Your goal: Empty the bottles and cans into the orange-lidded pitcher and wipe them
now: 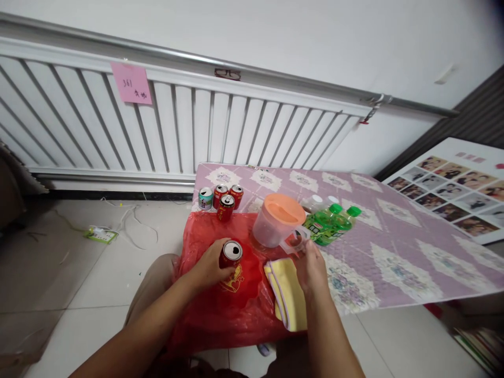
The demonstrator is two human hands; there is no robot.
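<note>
My left hand (pixel 214 268) is wrapped round a dark red drink can (pixel 232 253), its top opened, above a red plastic sheet with a yellow print. My right hand (pixel 315 268) is beside the handle of a clear plastic pitcher (pixel 268 228) with an orange lid (pixel 281 209). The fingers of that hand look parted, with the tips close to the handle; contact is hard to make out. Just left of this hand lies a folded yellow cloth (pixel 289 294) with purple edging. Behind my left hand stand several cans, red ones (pixel 226 208) and a teal one (pixel 205 199).
Green-capped bottles (pixel 331 226) stand right of the pitcher, with white-capped ones (pixel 316 202) behind. The red plastic sheet (pixel 197 310) covers the near left part of the purple patterned tablecloth (pixel 394 231). A white radiator (pixel 197 126) runs behind the table. A photo board (pixel 452 184) leans at right.
</note>
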